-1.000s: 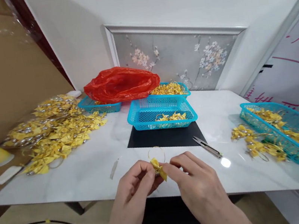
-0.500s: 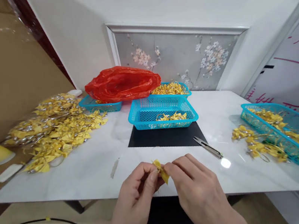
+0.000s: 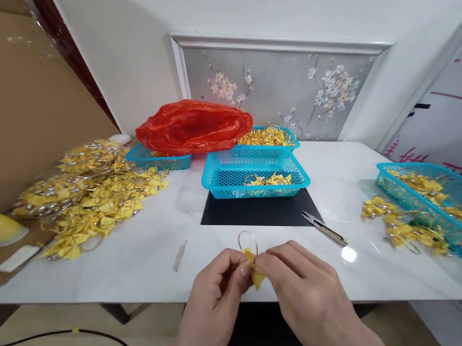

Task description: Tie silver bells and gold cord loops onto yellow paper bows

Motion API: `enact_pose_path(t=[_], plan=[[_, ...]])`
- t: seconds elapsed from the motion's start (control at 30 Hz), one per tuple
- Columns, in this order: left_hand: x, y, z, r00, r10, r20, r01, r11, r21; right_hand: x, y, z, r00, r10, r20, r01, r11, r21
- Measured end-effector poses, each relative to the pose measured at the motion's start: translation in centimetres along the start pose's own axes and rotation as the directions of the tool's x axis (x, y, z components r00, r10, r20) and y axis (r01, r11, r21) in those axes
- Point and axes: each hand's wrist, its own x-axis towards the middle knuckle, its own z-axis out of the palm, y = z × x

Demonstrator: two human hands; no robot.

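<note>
Between my two hands, just over the table's front edge, is a small yellow ribbon bow with a thin gold cord loop standing up from it. My left hand pinches the bow between thumb and index finger. From the other side, my right hand has its fingertips closed on the bow as well; its other fingers are curled. Beyond my hands, a blue basket holds a few similar yellow bows and stands partly on a black mat. Thread snips lie right of the mat.
A heap of yellow bows with silvery beads covers the table's left side. On the right, another blue basket holds more, with several bows beside it. A red plastic bag sits over baskets at the back wall.
The cord loop now stands up clearly above my fingers, where before it hardly showed. The bow has turned slightly in my fingers. The camera view has shifted a little.
</note>
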Motion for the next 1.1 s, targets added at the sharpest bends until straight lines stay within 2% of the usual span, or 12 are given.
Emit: enact_pose_path(t=[0.1, 0.2, 0.43, 0.5, 0.57, 0.63, 0.7, 0.77, 0.83, 0.9, 1.0, 1.1], plan=[[-0.1, -0.3, 0.0, 0.999, 0.033, -0.013, -0.032, 0.998, 0.051, 0.0, -0.3, 0.0, 0.999, 0.029, -0.019, -0.028, 0.999, 0.020], [-0.1, -0.4, 0.1, 0.998, 0.065, -0.021, -0.063, 0.994, 0.087, 0.2, -0.6, -0.1, 0.993, 0.114, 0.020, -0.116, 0.983, 0.140], [-0.1, -0.6, 0.3, 0.978, 0.196, -0.067, -0.186, 0.973, 0.138, 0.1, -0.9, 0.0, 0.953, 0.283, 0.108, -0.303, 0.882, 0.362], [-0.1, -0.6, 0.4, 0.968, 0.236, -0.090, -0.221, 0.964, 0.152, 0.3, -1.0, 0.1, 0.957, 0.282, 0.073, -0.287, 0.878, 0.383], [0.0, -0.6, 0.4, 0.963, 0.249, -0.105, -0.234, 0.962, 0.137, 0.5, -1.1, 0.1, 0.963, 0.268, -0.026, -0.237, 0.890, 0.389], [0.1, -0.6, 0.3, 0.962, 0.244, -0.123, -0.230, 0.966, 0.115, 0.8, -1.0, 0.0, 0.948, 0.299, -0.113, -0.224, 0.874, 0.431], [0.1, -0.6, 0.1, 0.962, 0.227, -0.150, -0.213, 0.971, 0.105, 1.0, -0.9, -0.3, 0.909, 0.405, -0.097, -0.286, 0.776, 0.562], [0.1, -0.4, -0.2, 0.960, 0.216, -0.180, -0.201, 0.974, 0.101, 1.1, -0.7, -0.6, 0.857, 0.516, 0.001, -0.344, 0.570, 0.746], [0.1, -0.2, -0.4, 0.959, 0.206, -0.197, -0.191, 0.977, 0.092, 1.3, -0.4, -0.9, 0.817, 0.571, 0.081, -0.331, 0.350, 0.876], [0.0, 0.0, -0.5, 0.959, 0.200, -0.203, -0.187, 0.979, 0.081, 1.7, -0.1, -1.2, 0.807, 0.583, 0.095, -0.274, 0.226, 0.935], [0.0, 0.0, -0.5, 0.963, 0.183, -0.196, -0.177, 0.983, 0.050, 2.3, 0.6, -1.8, 0.790, 0.610, 0.064, -0.222, 0.187, 0.957], [0.1, -0.3, -0.3, 0.977, 0.126, -0.172, -0.139, 0.988, -0.066, 2.5, 1.4, -2.2, 0.735, 0.677, 0.038, -0.240, 0.207, 0.949]])
